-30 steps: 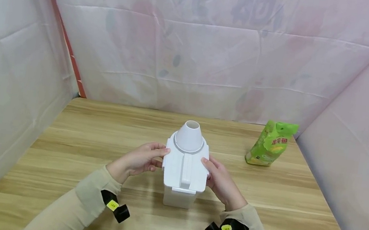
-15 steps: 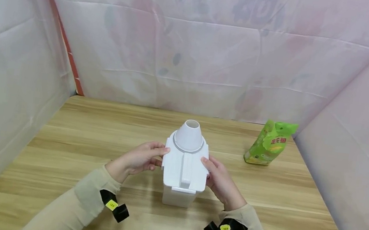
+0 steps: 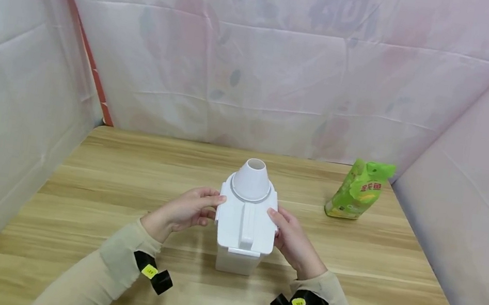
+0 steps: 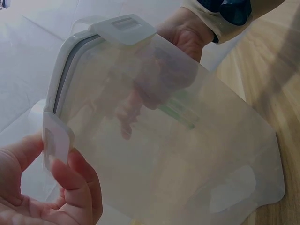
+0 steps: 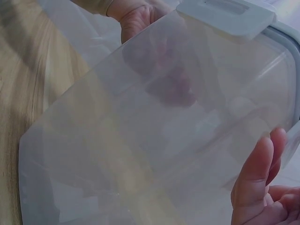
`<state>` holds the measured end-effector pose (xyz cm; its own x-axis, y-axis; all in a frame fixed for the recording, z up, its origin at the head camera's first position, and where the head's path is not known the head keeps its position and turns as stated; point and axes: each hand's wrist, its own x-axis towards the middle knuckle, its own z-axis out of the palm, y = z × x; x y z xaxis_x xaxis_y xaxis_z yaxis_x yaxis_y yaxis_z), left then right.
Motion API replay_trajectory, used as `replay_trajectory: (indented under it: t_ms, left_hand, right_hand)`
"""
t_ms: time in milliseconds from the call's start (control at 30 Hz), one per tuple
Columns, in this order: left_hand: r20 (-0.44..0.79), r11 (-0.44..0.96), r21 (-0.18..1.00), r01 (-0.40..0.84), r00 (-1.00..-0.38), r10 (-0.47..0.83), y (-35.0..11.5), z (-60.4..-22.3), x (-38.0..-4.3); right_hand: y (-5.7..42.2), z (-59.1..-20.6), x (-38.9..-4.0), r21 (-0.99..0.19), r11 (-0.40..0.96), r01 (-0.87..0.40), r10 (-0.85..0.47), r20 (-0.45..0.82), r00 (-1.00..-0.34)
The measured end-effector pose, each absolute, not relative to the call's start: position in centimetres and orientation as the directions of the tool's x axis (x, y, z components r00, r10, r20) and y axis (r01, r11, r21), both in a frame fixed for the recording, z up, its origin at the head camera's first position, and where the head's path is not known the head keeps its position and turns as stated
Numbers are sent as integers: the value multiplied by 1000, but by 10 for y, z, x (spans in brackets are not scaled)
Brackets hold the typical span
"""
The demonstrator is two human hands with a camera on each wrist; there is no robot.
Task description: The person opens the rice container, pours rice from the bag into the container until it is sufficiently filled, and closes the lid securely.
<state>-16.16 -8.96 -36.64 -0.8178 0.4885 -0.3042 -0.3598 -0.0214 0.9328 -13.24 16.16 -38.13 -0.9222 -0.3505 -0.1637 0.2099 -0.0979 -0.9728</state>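
Note:
A translucent storage container (image 3: 235, 263) with a white lid (image 3: 229, 226) stands upright mid-table. On the lid are a raised handle (image 3: 247, 226) and a white cone (image 3: 251, 184) with an open round top. My left hand (image 3: 189, 210) pinches the left side latch (image 4: 57, 140), thumb on the lid edge and fingers below it. Opposite, my right hand (image 3: 294, 237) holds the right side latch (image 5: 293, 145) in a similar way. The front latch (image 5: 229, 16) hangs down against the wall. Through the clear wall, each wrist view shows the other hand blurred.
A green printed bag (image 3: 358, 192) stands at the right rear of the wooden table (image 3: 129, 167). Pale printed cloth sheets (image 3: 263, 82) rise behind the table and on both sides.

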Motion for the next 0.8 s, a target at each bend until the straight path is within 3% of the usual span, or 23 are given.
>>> replay_trajectory:
  t_ms: [800]
  left_hand:
    - [-302, -47, 926, -376, -808, 505, -88, -369, -165]
  right_hand:
    - [162, -383, -132, -974, -111, 198, -354, -147, -923]
